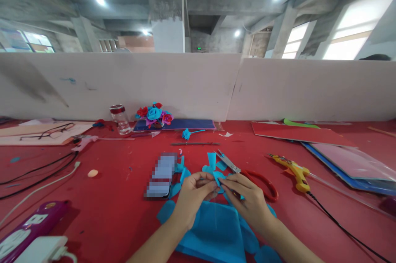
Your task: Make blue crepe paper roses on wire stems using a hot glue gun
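My left hand (199, 191) and my right hand (244, 195) meet in front of me, their fingertips pinching a small blue paper piece (218, 176) between them. A thin pale strand (215, 215) hangs below my fingers; whether it is thread or wire I cannot tell. Beneath my hands lies a folded blue paper sheet (216, 232), with several cut blue pieces (247, 234) around it. Just beyond my right hand rest scissors with red handles (267, 184), blades pointing away to the left. Past my fingertips stands a blue paper strip (211, 159).
A phone (162, 175) lies left of my hands. A yellow hot glue gun (292, 170) lies right, its black cord trailing. Farther back are paper flowers (154, 113), a glass jar (120, 119), a finished blue flower (186, 134) and eyeglasses (51, 132). A purple power strip (34, 221) sits front left.
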Demonstrator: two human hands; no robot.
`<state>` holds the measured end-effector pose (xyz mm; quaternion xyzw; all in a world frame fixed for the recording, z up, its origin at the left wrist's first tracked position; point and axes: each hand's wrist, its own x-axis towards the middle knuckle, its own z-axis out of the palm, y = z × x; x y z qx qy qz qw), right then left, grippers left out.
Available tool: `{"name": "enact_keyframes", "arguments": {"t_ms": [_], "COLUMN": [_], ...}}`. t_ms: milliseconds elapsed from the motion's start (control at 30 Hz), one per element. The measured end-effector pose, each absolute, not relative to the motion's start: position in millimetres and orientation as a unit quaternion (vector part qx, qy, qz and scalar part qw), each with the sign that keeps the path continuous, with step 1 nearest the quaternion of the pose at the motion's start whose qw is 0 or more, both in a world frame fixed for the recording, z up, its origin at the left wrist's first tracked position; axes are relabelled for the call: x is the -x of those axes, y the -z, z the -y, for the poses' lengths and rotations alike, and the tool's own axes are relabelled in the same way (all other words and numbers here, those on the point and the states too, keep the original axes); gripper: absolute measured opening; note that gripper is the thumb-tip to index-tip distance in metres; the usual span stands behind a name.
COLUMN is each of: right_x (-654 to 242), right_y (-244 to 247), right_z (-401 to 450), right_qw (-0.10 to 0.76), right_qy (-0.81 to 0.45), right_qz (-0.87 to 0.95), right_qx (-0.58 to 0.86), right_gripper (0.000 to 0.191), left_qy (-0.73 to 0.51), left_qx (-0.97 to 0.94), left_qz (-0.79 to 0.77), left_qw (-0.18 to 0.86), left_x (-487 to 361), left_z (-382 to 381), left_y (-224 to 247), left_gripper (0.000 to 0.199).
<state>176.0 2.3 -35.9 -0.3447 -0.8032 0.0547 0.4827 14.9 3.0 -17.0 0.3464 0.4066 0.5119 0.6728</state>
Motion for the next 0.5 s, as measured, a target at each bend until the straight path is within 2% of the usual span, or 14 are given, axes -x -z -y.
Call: {"name": "enact_keyframes", "arguments": {"t_ms": [500], "right_x": [-175.3], "right_y": [33.5], "right_z": [-3.3], "right_qw": [0.489], "right_qy": [-0.090], "right_qz": [0.792], "right_qx": [0.355], "right_gripper": [0.018], "left_qy": [-0.508], "left_qx": [-0.358], "left_qz": [-0.405], "left_qw": [0.671], "left_x": [-14.3], "left_z": [-3.7], "left_y": [21.7], "left_gripper": [0.025]}}
